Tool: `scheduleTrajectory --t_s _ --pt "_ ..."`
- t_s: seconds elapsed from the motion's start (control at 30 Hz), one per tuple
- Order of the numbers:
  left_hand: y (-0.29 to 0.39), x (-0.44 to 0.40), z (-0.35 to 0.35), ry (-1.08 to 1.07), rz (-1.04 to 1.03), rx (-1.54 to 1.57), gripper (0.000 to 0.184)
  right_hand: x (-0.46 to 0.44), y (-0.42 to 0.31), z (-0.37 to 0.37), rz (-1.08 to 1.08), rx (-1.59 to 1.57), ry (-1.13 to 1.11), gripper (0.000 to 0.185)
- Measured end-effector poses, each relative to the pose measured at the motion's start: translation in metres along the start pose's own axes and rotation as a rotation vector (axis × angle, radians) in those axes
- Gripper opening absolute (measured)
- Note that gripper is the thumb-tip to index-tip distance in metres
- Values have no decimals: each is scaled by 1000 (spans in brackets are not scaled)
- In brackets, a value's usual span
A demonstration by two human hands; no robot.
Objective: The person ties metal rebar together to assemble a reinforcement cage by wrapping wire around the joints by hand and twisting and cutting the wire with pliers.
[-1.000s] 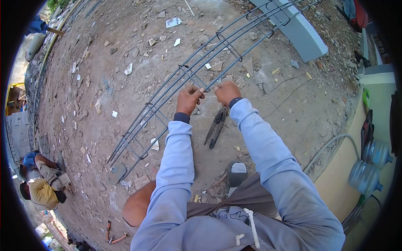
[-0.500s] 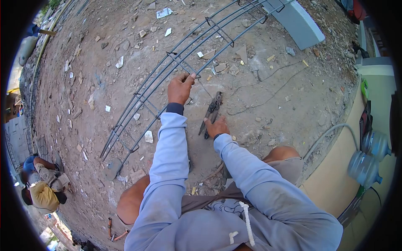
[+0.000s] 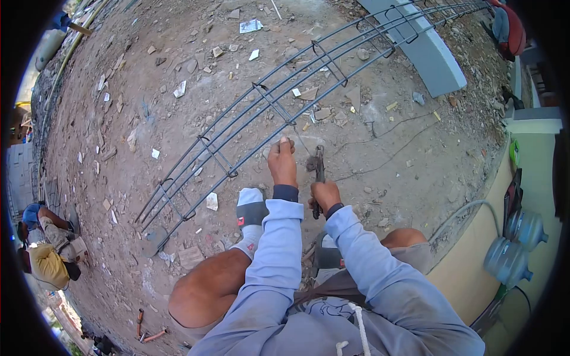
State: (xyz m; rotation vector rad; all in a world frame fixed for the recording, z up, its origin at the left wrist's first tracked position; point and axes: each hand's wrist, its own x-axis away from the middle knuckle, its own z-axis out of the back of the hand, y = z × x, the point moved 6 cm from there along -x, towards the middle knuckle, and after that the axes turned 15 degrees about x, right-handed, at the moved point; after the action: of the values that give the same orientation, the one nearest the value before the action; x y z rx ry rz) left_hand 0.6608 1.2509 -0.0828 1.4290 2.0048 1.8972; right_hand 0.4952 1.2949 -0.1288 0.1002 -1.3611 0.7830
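Observation:
My right hand (image 3: pixel 326 194) is closed round dark metal pincers (image 3: pixel 320 169) held over the dirt. A thin tie wire (image 3: pixel 303 137) runs from the corner of a stirrup on the long rebar cage (image 3: pixel 261 115) down towards the head of the pincers. Whether the jaws bite the wire is too small to tell. My left hand (image 3: pixel 283 163) is beside the wire, just below the cage's near bar. Its fingers are curled together, thumb against fingertips, and anything between them is hidden.
The cage's far end crosses a grey block (image 3: pixel 433 65). Loose wire (image 3: pixel 386 151) and rubble lie on the ground. Water bottles (image 3: pixel 507 261) and a hose (image 3: pixel 469 204) are at right. Co-workers (image 3: pixel 50 255) crouch at far left; another person (image 3: pixel 507 32) is at upper right.
My right hand has closed round the pincers and raised them more upright. My left hand has drawn back from the cage's bar, towards me and to the right.

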Motion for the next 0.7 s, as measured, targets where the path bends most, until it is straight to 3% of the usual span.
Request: scheduleTrajectory --t_s 0.07,0.2,0.23,0.37,0.43,0.7 --pt "1 6 -11 -25 183 262 37 24 -15 32 54 94 6 26" --pt "0 7 -21 -115 248 437 33 66 -58 81 273 298 84 19" --pt "-6 2 -15 -112 259 417 32 63 -62 85 328 333 52 33" --pt "-20 -2 -10 -157 338 390 24 75 -102 103 576 776 141 52" --pt "-22 -2 -16 -174 308 442 22 84 -123 106 736 965 177 58" --pt "-17 -7 -18 -205 166 358 26 117 -170 96 777 1470 392 67"
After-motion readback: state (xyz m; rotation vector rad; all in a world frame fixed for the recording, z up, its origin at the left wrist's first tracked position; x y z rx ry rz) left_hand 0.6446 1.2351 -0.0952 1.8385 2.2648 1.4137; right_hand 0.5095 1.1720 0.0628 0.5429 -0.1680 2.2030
